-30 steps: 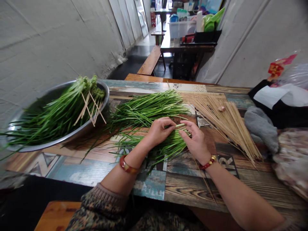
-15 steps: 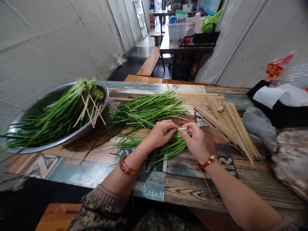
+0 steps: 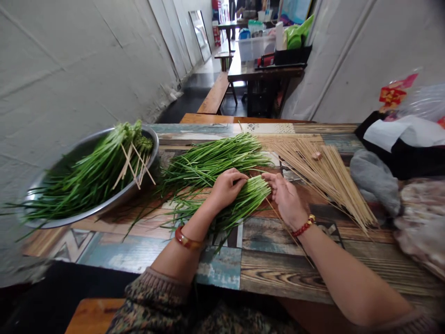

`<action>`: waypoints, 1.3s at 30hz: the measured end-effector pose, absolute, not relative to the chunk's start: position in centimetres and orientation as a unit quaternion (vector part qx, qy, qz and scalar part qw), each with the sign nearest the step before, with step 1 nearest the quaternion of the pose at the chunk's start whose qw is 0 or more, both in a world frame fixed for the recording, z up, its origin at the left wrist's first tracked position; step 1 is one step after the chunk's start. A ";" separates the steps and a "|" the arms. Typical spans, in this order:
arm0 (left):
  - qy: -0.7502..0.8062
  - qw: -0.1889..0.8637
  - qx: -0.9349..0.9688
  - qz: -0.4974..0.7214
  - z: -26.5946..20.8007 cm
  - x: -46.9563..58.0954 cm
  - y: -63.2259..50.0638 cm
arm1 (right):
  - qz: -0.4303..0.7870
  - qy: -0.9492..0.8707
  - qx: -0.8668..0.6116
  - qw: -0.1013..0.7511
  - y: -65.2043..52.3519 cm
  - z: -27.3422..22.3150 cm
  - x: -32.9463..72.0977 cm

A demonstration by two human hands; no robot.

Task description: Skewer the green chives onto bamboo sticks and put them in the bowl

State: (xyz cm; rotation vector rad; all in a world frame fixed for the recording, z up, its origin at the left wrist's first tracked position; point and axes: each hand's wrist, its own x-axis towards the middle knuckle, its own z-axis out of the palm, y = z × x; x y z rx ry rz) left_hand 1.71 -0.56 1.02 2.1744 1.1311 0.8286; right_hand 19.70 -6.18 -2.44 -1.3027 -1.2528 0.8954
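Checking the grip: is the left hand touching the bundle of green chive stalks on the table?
Touching. The head view shows the left hand closed over the bundle of green chive stalks, fingers wrapped on top.

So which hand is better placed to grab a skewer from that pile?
Probably the right hand: it lies open beside the skewers, while the left hand is on the far side, pressing down the chives.

My left wrist wears an amber-red bangle, my right a red bead bracelet with gold beads. A mottled brown knit sleeve covers my left forearm.
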 end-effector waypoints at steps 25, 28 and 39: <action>0.527 0.081 0.701 0.473 2.8 -1.9 1.1 | 0.320 -0.605 -0.566 0.460 -7.1 -1.8 18.3; 0.534 0.052 0.698 0.474 3.2 -2.8 1.4 | 0.322 -0.599 -0.576 0.453 -7.1 -1.8 18.3; 0.497 0.117 0.706 0.491 2.9 -2.5 1.2 | 0.354 -0.573 -0.557 0.485 -6.8 -2.5 18.7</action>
